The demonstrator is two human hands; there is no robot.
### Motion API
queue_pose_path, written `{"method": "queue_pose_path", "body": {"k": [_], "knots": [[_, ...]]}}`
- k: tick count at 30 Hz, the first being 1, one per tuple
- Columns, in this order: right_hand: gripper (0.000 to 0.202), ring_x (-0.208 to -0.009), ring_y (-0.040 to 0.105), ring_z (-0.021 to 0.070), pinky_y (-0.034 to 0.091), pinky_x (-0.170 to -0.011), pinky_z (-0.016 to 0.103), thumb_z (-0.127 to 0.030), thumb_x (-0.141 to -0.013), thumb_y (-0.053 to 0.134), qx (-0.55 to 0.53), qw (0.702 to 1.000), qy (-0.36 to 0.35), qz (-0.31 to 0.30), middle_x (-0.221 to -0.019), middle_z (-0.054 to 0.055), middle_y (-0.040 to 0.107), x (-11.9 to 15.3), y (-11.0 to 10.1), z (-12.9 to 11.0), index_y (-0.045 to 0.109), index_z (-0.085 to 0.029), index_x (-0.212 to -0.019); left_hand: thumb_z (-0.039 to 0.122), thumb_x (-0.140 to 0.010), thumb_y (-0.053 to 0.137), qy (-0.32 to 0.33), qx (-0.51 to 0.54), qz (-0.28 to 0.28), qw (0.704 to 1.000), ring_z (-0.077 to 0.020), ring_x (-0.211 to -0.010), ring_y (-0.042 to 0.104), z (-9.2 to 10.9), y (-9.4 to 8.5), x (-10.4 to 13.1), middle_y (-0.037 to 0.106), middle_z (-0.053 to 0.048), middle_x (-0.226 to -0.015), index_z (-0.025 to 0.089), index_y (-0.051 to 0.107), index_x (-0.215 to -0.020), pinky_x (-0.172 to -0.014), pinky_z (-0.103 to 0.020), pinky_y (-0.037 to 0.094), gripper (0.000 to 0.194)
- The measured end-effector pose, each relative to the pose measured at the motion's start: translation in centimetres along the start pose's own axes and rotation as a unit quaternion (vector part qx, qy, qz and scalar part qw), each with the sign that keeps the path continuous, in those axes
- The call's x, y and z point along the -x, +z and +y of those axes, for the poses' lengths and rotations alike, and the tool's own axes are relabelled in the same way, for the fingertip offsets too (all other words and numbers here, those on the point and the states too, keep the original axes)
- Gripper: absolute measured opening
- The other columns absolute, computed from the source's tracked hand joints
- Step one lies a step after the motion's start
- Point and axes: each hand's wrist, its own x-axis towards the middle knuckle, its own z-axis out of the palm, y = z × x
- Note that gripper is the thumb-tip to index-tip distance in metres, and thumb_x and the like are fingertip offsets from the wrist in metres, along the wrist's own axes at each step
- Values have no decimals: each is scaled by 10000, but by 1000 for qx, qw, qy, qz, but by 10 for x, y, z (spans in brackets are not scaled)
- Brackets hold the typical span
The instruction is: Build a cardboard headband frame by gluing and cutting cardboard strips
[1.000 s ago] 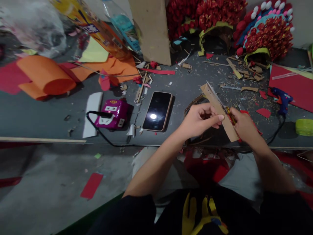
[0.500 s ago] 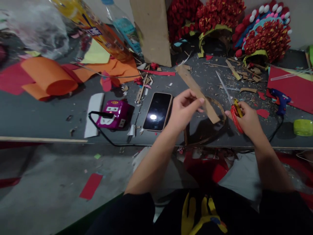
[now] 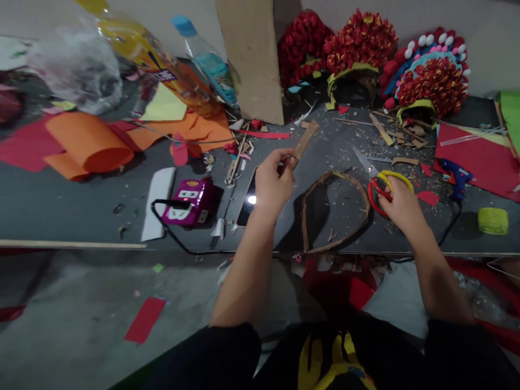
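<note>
My left hand (image 3: 274, 176) pinches a brown cardboard strip (image 3: 306, 140), which points up and to the right above the table. Scissors (image 3: 377, 179) with one red and one yellow handle loop are in my right hand (image 3: 400, 203); their blades point up-left, and motion blurs them. Between my hands a thin cardboard hoop (image 3: 304, 219), pointed at the top, lies at the table's front edge. A phone (image 3: 246, 208) is partly hidden beneath my left hand and wrist.
A purple power socket (image 3: 190, 203) with a black cable sits left. A blue glue gun (image 3: 458, 179) and yellow-green tape roll (image 3: 493, 221) lie right. Behind stand bottles (image 3: 211, 65), a cardboard panel (image 3: 254, 59) and red flowered headpieces (image 3: 359, 46). Scraps litter the dark table (image 3: 81, 208).
My left hand has moved left with the strip, which now tilts the other way. The hoop is uncovered and the phone partly covered. The scissors' handles have spread apart.
</note>
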Motion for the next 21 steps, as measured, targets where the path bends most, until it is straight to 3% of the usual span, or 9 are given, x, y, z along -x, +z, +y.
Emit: {"method": "queue_pose_path", "body": {"k": [5, 10, 13, 16, 21], "knots": [[444, -971, 681, 348, 528, -801, 489, -297, -897, 545, 36, 997, 47, -45, -1118, 188, 702, 1, 4, -10, 530, -145, -1314, 244, -898, 573, 48, -123, -12, 991, -157, -810, 657, -7, 0, 2, 723, -55, -936, 187, 698, -1055, -739, -241, 492, 209], [484, -954, 684, 367, 516, -820, 522, -366, -882, 581, 18, 995, 100, -9, -1136, 208, 693, -7, -5, -11, 513, -126, -1296, 94, -848, 505, 66, -156, -42, 985, -226, -1070, 670, -17, 1, 1, 699, -123, -1161, 146, 634, -1268, -992, -360, 517, 443], [494, -1053, 660, 385, 495, -900, 545, -309, -868, 607, 22, 996, 90, 13, -1219, 215, 667, -25, -16, -8, 537, -119, -1319, 92, -838, 501, 34, -153, -80, 984, -248, -1021, 707, -19, -3, 0, 725, -140, -1147, 114, 630, -1288, -976, -409, 548, 469], [499, -1143, 623, 387, 480, -959, 536, -250, -846, 632, 34, 998, 49, 35, -1272, 201, 650, -53, -19, -8, 560, -121, -1323, 113, -829, 506, 19, -147, -80, 986, -246, -923, 738, -17, -10, -2, 772, -115, -1015, 114, 692, -1211, -897, -398, 587, 425], [491, -1174, 619, 349, 460, -1027, 495, -165, -813, 665, 69, 997, -39, -14, -1237, 187, 677, -103, 2, -16, 597, -107, -1296, 78, -792, 480, -3, -157, -36, 987, -234, -942, 743, -16, -20, -7, 781, -95, -980, 121, 701, -1214, -906, -379, 592, 477]]}}
